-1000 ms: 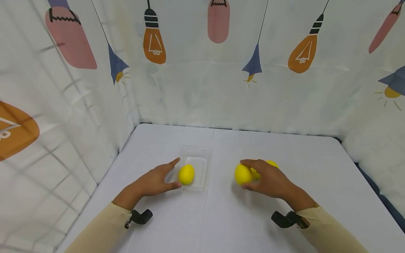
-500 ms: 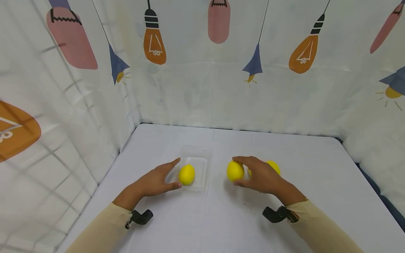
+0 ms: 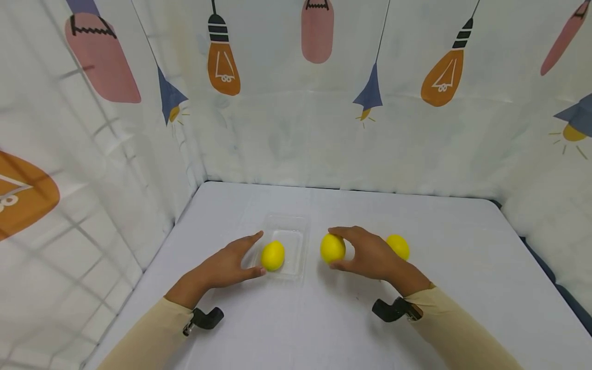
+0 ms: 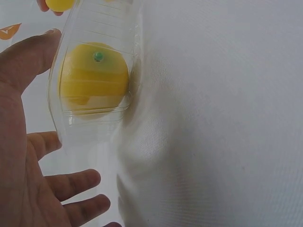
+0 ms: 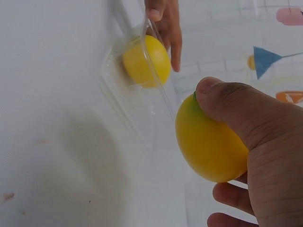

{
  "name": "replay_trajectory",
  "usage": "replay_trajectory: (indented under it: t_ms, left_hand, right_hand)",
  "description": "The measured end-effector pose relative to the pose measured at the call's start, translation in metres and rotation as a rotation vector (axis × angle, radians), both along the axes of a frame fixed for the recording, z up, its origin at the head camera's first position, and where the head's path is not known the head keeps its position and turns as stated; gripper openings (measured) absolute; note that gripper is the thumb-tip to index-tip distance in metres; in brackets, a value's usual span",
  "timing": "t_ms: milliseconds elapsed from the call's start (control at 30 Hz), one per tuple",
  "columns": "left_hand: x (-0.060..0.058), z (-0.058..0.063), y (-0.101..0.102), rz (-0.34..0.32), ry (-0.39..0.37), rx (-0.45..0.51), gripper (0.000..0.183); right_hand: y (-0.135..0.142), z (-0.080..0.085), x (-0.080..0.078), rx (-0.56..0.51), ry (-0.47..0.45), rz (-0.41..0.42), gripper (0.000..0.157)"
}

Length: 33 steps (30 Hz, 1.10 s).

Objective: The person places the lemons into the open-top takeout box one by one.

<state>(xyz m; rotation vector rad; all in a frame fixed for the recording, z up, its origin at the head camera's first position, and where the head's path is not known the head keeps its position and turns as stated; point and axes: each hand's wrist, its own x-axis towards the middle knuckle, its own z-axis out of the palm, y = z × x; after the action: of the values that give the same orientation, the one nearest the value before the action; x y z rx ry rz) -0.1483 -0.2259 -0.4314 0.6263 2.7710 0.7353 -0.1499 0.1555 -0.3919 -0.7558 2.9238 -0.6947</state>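
Note:
A clear plastic tray [image 3: 296, 244] lies on the table with one yellow lemon-like fruit [image 3: 273, 255] in its near-left part. My left hand [image 3: 226, 264] is at the tray's left side, thumb and fingers spread; the left wrist view shows the thumb and a finger [image 4: 45, 142] against the tray's rim. To the right of the tray, my right hand [image 3: 370, 252] grips a second fruit [image 3: 332, 248] between thumb and fingers, above the table. Its green stem end shows under the thumb in the right wrist view. Behind this hand sits another yellow fruit [image 3: 398, 246], partly covered.
The table [image 3: 324, 318] has a white cover. White cloth [image 3: 296, 139] printed with lamps and bulbs hangs behind and at the sides. A black wrist camera [image 3: 207, 318] sticks out from the left wrist, another [image 3: 390, 310] from the right.
My right hand has carried its fruit left, closer to the tray. The fruit behind the hand is seen more fully than a second ago. My left hand and the tray have stayed put.

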Motion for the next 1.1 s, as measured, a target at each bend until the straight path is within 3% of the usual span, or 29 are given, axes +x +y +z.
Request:
replay_trajectory:
  t_ms: [500,1100]
  left_hand:
    - [0.001,-0.003,0.001,-0.007,0.027,0.007,0.102]
    - [0.0,-0.004,0.0,0.016,0.003,-0.003,0.103]
  right_hand:
    - [-0.023,-0.004,-0.006,-0.014,-0.005,0.004,0.08]
    - [-0.053,-0.004,-0.014,-0.012,0.001,0.077,0.08]
